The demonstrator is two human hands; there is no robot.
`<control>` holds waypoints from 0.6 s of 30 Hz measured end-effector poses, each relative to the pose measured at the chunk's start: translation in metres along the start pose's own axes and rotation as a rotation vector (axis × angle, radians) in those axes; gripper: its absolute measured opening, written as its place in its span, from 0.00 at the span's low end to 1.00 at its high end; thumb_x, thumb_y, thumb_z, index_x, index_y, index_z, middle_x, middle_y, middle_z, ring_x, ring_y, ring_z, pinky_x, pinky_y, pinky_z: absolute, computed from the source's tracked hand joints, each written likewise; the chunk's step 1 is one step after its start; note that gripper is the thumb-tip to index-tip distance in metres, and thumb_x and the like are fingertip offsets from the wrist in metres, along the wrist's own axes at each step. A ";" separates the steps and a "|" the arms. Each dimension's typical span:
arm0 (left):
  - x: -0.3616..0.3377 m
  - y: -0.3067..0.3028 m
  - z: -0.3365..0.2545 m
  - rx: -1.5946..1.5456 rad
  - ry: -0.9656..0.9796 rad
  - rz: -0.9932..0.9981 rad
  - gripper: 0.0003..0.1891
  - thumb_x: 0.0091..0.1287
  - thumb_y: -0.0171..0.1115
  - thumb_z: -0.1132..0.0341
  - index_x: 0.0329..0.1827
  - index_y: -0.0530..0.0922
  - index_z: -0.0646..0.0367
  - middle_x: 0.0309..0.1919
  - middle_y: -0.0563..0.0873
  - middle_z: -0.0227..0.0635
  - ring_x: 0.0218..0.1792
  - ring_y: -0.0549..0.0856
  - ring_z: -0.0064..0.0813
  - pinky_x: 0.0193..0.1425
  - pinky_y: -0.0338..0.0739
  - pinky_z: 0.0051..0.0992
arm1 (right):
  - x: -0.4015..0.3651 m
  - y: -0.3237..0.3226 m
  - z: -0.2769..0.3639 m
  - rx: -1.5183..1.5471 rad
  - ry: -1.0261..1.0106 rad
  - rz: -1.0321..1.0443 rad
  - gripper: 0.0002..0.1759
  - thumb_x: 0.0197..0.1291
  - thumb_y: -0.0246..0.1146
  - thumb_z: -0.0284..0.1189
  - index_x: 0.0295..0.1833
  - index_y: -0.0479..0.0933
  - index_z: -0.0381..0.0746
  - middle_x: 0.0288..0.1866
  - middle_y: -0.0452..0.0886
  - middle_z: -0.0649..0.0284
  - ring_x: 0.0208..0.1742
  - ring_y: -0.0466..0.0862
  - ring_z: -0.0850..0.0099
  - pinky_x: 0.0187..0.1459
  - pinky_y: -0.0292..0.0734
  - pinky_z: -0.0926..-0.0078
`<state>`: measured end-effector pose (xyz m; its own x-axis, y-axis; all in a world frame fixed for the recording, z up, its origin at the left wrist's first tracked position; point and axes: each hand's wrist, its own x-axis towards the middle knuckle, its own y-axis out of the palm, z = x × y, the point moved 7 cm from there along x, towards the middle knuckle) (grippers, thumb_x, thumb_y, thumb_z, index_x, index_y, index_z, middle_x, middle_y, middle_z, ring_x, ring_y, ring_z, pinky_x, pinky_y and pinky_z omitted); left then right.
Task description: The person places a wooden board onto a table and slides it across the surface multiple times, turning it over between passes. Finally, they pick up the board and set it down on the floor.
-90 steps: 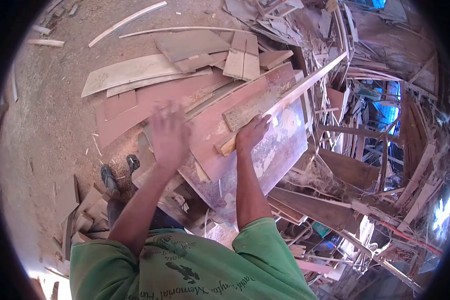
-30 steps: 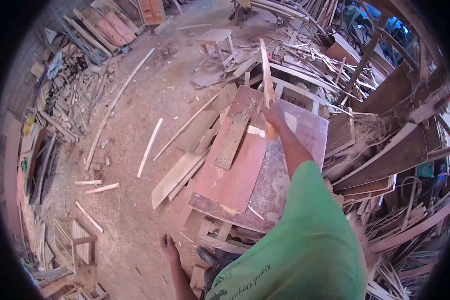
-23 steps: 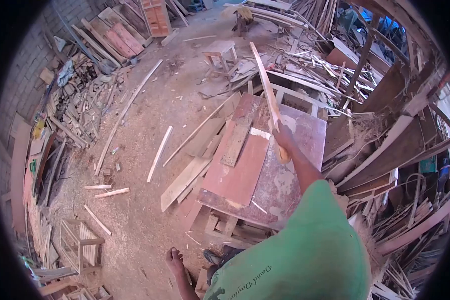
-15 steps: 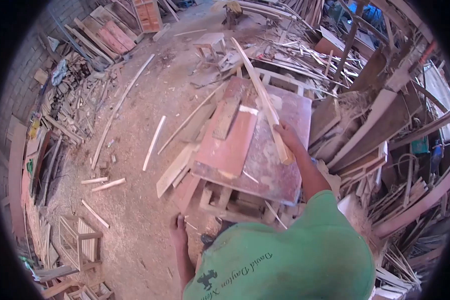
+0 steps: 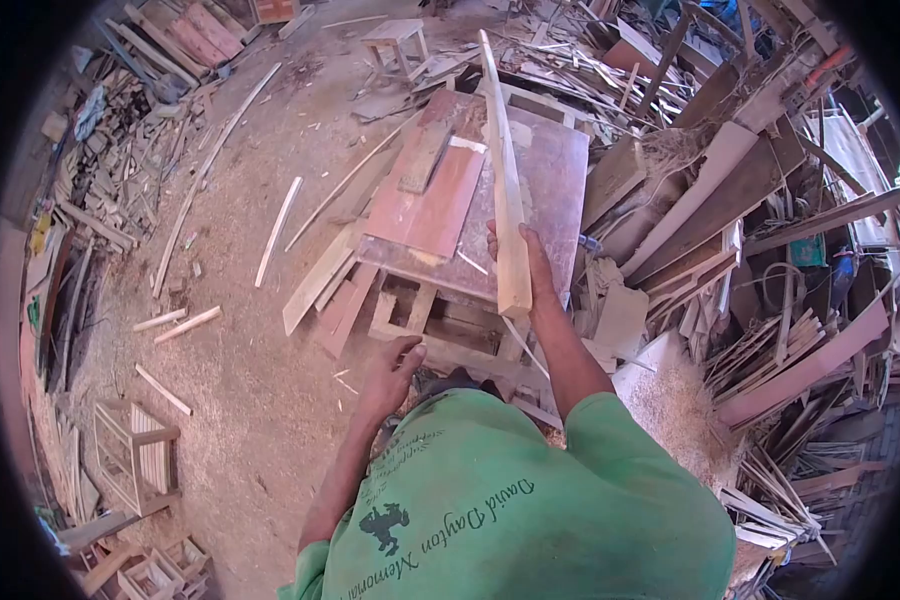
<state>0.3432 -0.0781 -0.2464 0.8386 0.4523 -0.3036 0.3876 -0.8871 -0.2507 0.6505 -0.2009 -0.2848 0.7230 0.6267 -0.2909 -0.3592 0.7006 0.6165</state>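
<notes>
My right hand [image 5: 536, 262] is wrapped around a long pale squared length of wood [image 5: 507, 190]. The wood slants upward over the worktable [image 5: 560, 200], its near end close to my body and its far end past the table's back edge. My left hand [image 5: 396, 370] hangs empty in front of me, fingers loosely bent and apart, near the table's front left corner. On the tabletop a reddish board [image 5: 450, 210] lies flat, with a short dark plank [image 5: 427, 158] resting on it.
Boards [image 5: 320, 285] lean at the table's left side. Loose sticks [image 5: 278, 232] lie on the sawdust-covered floor. A small wooden frame [image 5: 135, 455] stands at lower left, a stool [image 5: 395, 42] at the back. Piled scrap timber [image 5: 760, 240] crowds the right.
The length of wood has swung more upright, its near end moving left and closer to my body with my right hand. My left hand has risen and moved toward the table front. The view has shifted.
</notes>
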 end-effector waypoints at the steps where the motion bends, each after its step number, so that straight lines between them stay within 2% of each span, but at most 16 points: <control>1: -0.004 0.004 -0.005 -0.003 0.018 0.026 0.26 0.81 0.62 0.50 0.69 0.83 0.64 0.56 0.91 0.51 0.57 0.90 0.42 0.65 0.82 0.39 | -0.010 0.007 -0.006 0.035 -0.019 -0.002 0.35 0.80 0.54 0.46 0.72 0.74 0.22 0.48 0.82 0.57 0.44 0.85 0.71 0.49 0.86 0.77; 2: -0.007 0.007 -0.004 -0.007 0.010 0.057 0.27 0.82 0.61 0.49 0.69 0.82 0.64 0.57 0.90 0.52 0.58 0.90 0.43 0.65 0.82 0.41 | -0.020 0.011 -0.012 0.052 -0.021 -0.009 0.35 0.80 0.54 0.46 0.72 0.74 0.22 0.49 0.82 0.57 0.43 0.85 0.71 0.48 0.86 0.77; 5: -0.019 0.015 -0.028 -0.029 -0.059 0.202 0.29 0.84 0.58 0.47 0.69 0.82 0.66 0.55 0.90 0.46 0.55 0.88 0.36 0.65 0.81 0.37 | -0.047 0.023 -0.032 0.090 -0.018 -0.024 0.35 0.80 0.54 0.46 0.72 0.74 0.24 0.51 0.83 0.57 0.42 0.85 0.72 0.46 0.86 0.76; 8: -0.018 0.040 -0.006 -0.345 -0.244 0.272 0.34 0.85 0.52 0.38 0.69 0.82 0.63 0.54 0.90 0.47 0.56 0.89 0.36 0.65 0.83 0.39 | -0.082 0.033 -0.050 0.065 0.006 -0.025 0.35 0.80 0.52 0.48 0.72 0.75 0.26 0.50 0.84 0.57 0.41 0.86 0.71 0.46 0.86 0.76; 11: -0.023 0.060 -0.012 -0.494 -0.453 0.309 0.38 0.83 0.45 0.30 0.68 0.82 0.58 0.51 0.91 0.45 0.50 0.91 0.36 0.56 0.88 0.39 | -0.112 0.039 -0.077 0.004 0.018 0.016 0.35 0.81 0.49 0.50 0.72 0.76 0.28 0.49 0.86 0.56 0.42 0.87 0.68 0.49 0.87 0.73; 13: -0.023 0.079 -0.003 -0.591 -0.511 0.343 0.40 0.83 0.42 0.29 0.72 0.79 0.58 0.46 0.90 0.42 0.41 0.91 0.34 0.41 0.86 0.34 | -0.114 0.030 -0.107 -0.010 -0.020 0.080 0.36 0.82 0.48 0.50 0.71 0.77 0.28 0.49 0.88 0.55 0.45 0.88 0.66 0.52 0.87 0.70; 14: -0.025 0.086 0.001 -0.637 -0.536 0.362 0.41 0.83 0.40 0.29 0.74 0.77 0.58 0.43 0.90 0.41 0.36 0.91 0.33 0.33 0.85 0.31 | -0.121 0.032 -0.116 -0.026 -0.026 -0.003 0.35 0.82 0.48 0.50 0.70 0.77 0.28 0.50 0.88 0.55 0.47 0.89 0.65 0.54 0.86 0.68; 16: -0.030 0.082 0.005 -0.623 -0.514 0.319 0.43 0.81 0.41 0.26 0.73 0.78 0.59 0.43 0.90 0.40 0.34 0.91 0.32 0.27 0.82 0.29 | -0.136 0.037 -0.135 -0.050 -0.036 -0.175 0.35 0.82 0.47 0.50 0.68 0.78 0.28 0.53 0.89 0.54 0.50 0.90 0.63 0.57 0.85 0.65; 17: -0.038 0.079 0.013 -0.614 -0.511 0.296 0.44 0.80 0.41 0.25 0.72 0.78 0.59 0.43 0.90 0.40 0.32 0.91 0.32 0.24 0.80 0.27 | -0.140 0.033 -0.145 -0.118 -0.060 -0.196 0.34 0.82 0.48 0.50 0.68 0.78 0.28 0.54 0.89 0.53 0.52 0.90 0.63 0.59 0.85 0.65; 18: -0.030 0.085 0.052 -0.643 -0.488 0.271 0.46 0.78 0.43 0.22 0.71 0.80 0.59 0.41 0.89 0.38 0.32 0.90 0.30 0.24 0.81 0.28 | -0.139 0.025 -0.159 -0.182 -0.080 -0.219 0.33 0.83 0.48 0.50 0.67 0.78 0.29 0.54 0.89 0.52 0.53 0.90 0.63 0.60 0.84 0.65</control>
<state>0.3315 -0.1624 -0.3071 0.7321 0.0745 -0.6771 0.4630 -0.7836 0.4143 0.4471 -0.2167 -0.3450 0.8369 0.4294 -0.3393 -0.2837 0.8706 0.4020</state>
